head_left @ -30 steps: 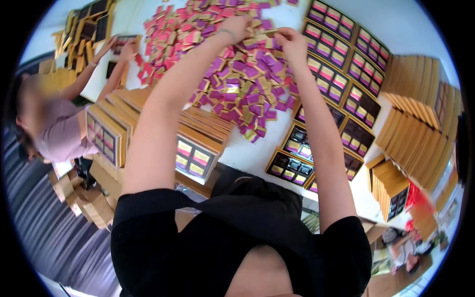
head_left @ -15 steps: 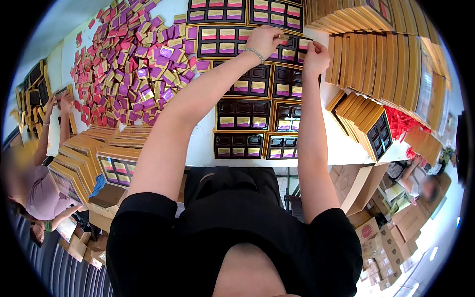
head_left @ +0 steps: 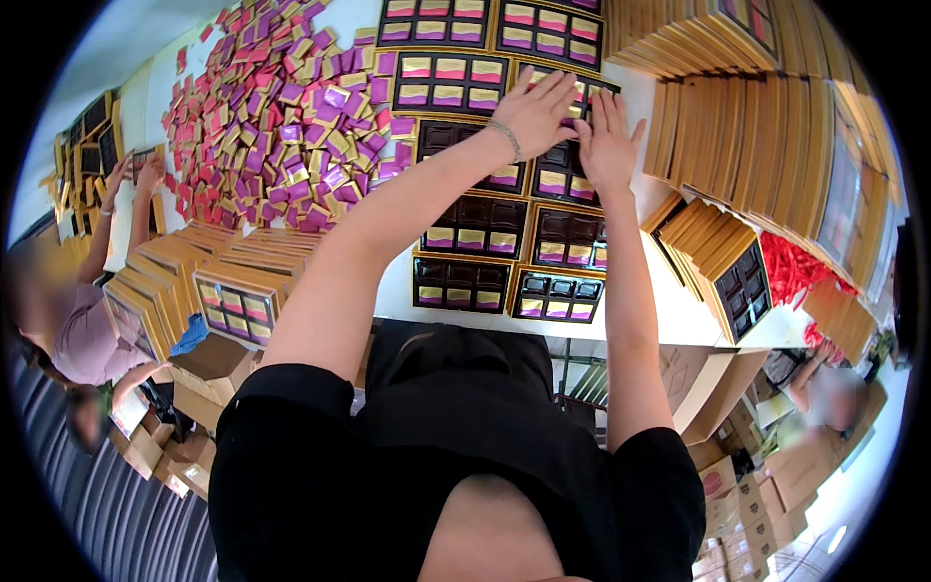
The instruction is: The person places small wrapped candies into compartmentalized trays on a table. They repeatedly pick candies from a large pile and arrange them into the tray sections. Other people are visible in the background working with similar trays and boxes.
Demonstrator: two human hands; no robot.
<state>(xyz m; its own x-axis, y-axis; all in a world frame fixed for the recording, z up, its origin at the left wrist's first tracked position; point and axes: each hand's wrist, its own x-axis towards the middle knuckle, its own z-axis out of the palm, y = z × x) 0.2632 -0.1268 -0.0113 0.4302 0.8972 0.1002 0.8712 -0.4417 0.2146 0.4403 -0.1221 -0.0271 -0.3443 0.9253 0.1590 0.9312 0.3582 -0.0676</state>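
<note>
My left hand (head_left: 535, 114) and my right hand (head_left: 609, 145) lie side by side on a black compartment tray (head_left: 615, 90), their fingers stretched out flat and thumbs close together. Nothing shows in either one. Small wrapped pieces in gold with pink or purple sit in the tray, partly hidden under my fingers. To the left, another tray (head_left: 451, 56) has both rows filled. Nearer to me, several trays hold pieces only in their near row, such as one tray (head_left: 472, 211) with dark bare far compartments.
A wide heap of loose wrapped pieces (head_left: 291, 126) covers the table at left. Stacked boxes (head_left: 718, 126) line the right side, and more boxes (head_left: 204, 257) stand at near left. Red shredded filler (head_left: 790, 267) lies at right. Co-workers sit at far left (head_left: 92, 335) and far right (head_left: 829, 398).
My left hand has gone from pinching a wrapped piece to lying flat on the tray. My right hand has opened, its fingers now spread beside the left.
</note>
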